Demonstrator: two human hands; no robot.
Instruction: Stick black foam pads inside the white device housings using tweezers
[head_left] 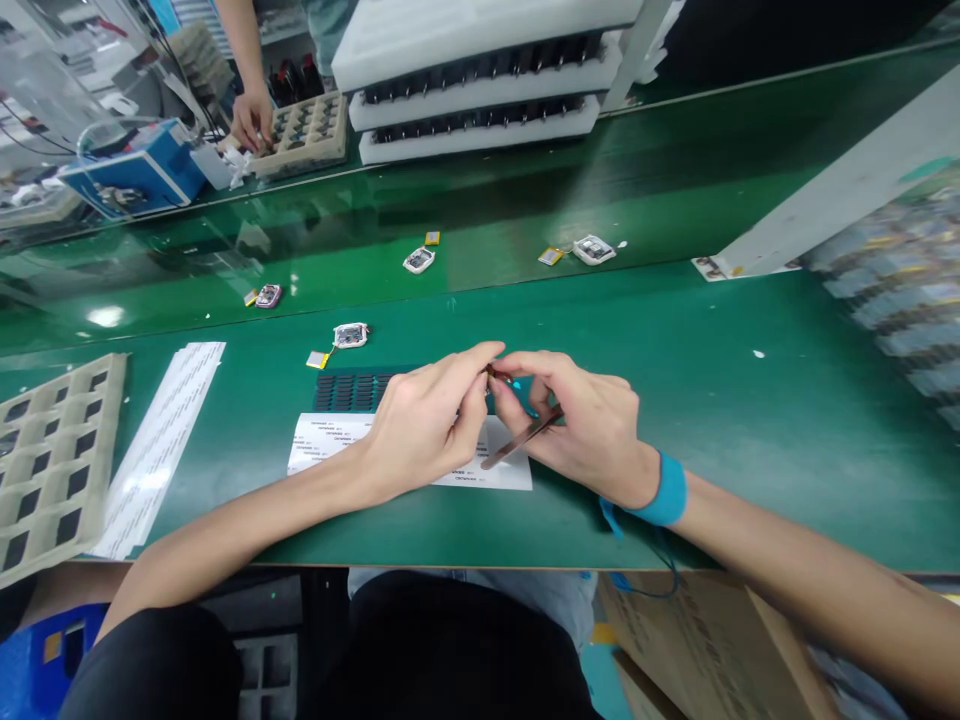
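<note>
Pinched small part (491,372), mostly hidden, between fingertips of left hand (420,425) and right hand (589,420), above white printed sheet (499,476) near front edge of counter (720,420). Gripped tweezers (519,442) in right hand too, angled left over sheet. Saw black strips (345,392) just past sheet's far edge

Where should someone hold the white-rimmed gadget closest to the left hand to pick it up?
Probably pinch the gadget by opposite long edges, coming from above: it lies flat with those edges uncovered. A thin wire seems to join it to the yellow-edged piece, so lift both together.
</note>
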